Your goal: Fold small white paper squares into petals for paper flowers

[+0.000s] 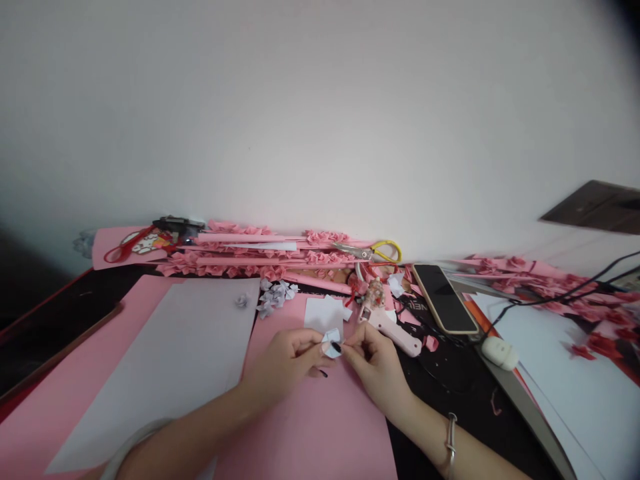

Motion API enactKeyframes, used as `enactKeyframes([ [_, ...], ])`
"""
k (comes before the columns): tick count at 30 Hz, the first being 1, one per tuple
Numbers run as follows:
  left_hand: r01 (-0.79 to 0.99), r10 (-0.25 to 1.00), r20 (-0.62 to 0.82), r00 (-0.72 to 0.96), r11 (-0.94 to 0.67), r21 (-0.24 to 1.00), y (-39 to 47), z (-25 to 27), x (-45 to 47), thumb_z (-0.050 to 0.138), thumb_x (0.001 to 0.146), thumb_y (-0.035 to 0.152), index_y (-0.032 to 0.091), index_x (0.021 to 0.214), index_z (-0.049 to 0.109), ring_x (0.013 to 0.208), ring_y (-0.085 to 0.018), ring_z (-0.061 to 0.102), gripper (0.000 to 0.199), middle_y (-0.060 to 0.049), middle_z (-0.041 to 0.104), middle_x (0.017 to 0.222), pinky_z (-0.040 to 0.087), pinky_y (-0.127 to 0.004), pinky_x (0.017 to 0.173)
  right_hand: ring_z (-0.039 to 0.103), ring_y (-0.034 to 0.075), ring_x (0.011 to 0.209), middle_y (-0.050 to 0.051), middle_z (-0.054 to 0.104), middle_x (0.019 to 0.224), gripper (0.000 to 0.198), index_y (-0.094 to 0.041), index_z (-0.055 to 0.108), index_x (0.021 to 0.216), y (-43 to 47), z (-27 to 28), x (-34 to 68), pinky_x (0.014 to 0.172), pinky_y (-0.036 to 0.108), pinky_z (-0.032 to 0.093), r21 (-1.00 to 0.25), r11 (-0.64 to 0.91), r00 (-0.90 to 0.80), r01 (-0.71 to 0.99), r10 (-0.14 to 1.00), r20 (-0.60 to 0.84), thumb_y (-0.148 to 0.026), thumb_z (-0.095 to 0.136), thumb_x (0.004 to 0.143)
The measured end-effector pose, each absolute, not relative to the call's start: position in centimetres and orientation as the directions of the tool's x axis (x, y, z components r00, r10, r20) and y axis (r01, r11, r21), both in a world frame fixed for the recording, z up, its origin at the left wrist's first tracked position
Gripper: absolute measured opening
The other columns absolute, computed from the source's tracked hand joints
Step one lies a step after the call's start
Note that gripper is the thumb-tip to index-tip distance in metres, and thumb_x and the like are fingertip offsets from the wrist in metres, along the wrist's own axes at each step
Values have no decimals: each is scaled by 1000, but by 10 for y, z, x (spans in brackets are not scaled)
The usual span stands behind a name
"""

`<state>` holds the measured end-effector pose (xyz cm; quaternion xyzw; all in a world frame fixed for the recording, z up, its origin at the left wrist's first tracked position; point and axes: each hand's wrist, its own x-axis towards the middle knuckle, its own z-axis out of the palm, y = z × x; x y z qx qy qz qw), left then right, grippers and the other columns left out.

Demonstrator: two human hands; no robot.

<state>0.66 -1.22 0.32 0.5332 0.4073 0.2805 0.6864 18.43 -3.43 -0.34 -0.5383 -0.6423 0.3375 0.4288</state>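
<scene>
My left hand (293, 357) pinches a small folded piece of white paper (332, 339) between thumb and fingers, above a pink sheet (310, 427). From the other side, my right hand (374, 357) has its fingertips closed at the paper's right edge; the exact grip there is partly hidden. Just behind lie small white paper squares (320, 313). A cluster of folded white paper flowers (276, 295) sits further left, with one single white flower (242, 301) apart on a large white sheet (175, 353).
A pink hot glue gun (393, 330), a phone (444, 300) and a white earbud case (500, 353) lie right of my hands. Scissors (370, 251) rest on pink paper flower strips (250, 257) along the wall. Black cables (555, 295) cross white papers (575, 380) at right.
</scene>
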Motion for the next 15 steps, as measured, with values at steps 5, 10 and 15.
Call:
enactKeyframes([
  [5,43,816,-271,511,291,956,-12,6,7,59,79,47,17,81,65,87,-23,66,31,-3,68,82,53,-33,76,37,11,49,-5,43,56,18,-18,52,64,-38,0,184,48,23,30,-827,297,-111,477,954,279,-20,57,82],
  [10,43,822,-267,503,285,958,-12,8,7,58,80,43,17,78,63,84,-20,64,26,-1,65,76,53,-31,75,37,11,49,-5,43,56,17,-19,51,66,-40,-1,184,47,23,30,-793,326,-177,514,945,274,-18,56,82],
  [15,52,829,-253,499,263,963,-12,6,7,56,81,38,17,78,62,78,-17,60,23,1,60,72,53,-30,74,37,11,48,-5,41,54,14,-19,52,68,-38,-2,184,47,23,30,-771,324,-190,548,946,262,-17,57,81],
])
